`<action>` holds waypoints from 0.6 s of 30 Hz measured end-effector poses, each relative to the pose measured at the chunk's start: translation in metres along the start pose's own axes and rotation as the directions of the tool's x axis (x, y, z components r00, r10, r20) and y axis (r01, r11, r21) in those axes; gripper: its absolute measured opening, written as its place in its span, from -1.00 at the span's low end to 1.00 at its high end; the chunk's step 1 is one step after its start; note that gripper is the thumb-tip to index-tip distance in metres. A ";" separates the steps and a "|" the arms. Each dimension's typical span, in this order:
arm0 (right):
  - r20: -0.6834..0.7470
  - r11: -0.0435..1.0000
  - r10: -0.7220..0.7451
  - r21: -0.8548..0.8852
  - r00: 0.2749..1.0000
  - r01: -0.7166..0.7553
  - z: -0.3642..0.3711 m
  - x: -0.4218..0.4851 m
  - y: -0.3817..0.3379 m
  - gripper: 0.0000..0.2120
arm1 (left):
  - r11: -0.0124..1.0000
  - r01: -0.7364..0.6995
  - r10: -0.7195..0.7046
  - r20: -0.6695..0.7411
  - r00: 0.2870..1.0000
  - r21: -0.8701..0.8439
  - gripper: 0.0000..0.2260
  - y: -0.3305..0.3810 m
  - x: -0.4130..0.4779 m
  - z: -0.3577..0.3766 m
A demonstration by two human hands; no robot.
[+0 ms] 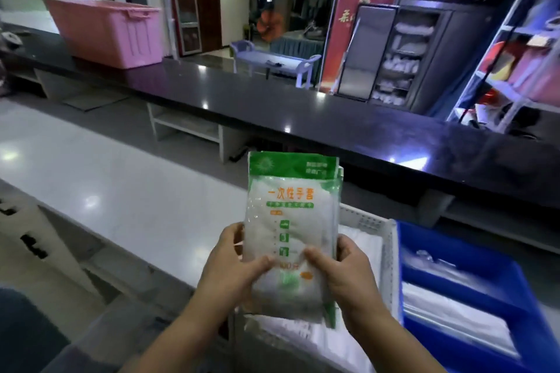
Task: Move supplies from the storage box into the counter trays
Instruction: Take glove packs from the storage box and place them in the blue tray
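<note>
Storage box (106,30), pink and open-topped, far up and left of the white tray (366,222), on the dark tabletop (272,94); well apart from the work, so likely a carry between the two. Pale tabletop (121,185) just left of that tray. Over the tray's near half, left hand (233,269) clamped on the lower left edge of the glove packets (291,221), thumb across the front, fingers hidden behind. Packets upright above the tray, not yet in it, face toward the camera, probably for squaring up before going down flat. More than one in the stack, judging by extra edges peeking out on the right side. Green header band, clear film body with white folded contents, orange characters, small green boxes down the middle. Right hand (348,272) clamped on the lower right edge the same way, thumb in front; a two-sided pinch, presumably to stop slippery film fanning out. Pale packets lying in the tray below. Just right of the white tray, blue tray (407,275) with clear-wrapped supplies inside.
</note>
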State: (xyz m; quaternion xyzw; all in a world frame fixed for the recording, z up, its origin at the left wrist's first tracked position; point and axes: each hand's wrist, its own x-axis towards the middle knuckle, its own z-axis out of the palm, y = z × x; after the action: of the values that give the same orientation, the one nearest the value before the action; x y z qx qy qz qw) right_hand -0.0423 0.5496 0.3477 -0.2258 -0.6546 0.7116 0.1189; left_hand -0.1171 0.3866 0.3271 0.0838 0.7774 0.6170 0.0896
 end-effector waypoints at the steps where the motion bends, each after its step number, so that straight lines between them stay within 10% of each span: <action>1: -0.043 0.996 -0.050 -0.074 0.998 0.047 -0.022 0.003 -0.005 -0.78 | 0.995 -0.035 0.041 -0.062 0.997 0.091 -0.39 0.008 -0.003 0.022; 8: -0.136 0.782 -0.320 -0.597 0.938 0.180 -0.178 0.035 -0.034 -0.76 | 0.857 -0.413 0.438 -0.014 0.899 0.309 -0.46 0.070 -0.011 0.173; 18: 0.084 0.261 -0.676 -0.902 0.732 0.344 -0.241 0.044 -0.043 -0.73 | 0.943 0.071 0.012 0.248 0.969 -0.325 -0.49 0.121 0.014 0.310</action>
State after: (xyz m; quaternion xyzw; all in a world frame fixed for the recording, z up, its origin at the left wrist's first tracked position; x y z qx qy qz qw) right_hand 0.0289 0.7867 0.3725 -0.1369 -0.9278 0.1424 0.3166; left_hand -0.0528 0.7095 0.3753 0.1316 0.6466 0.7222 0.2074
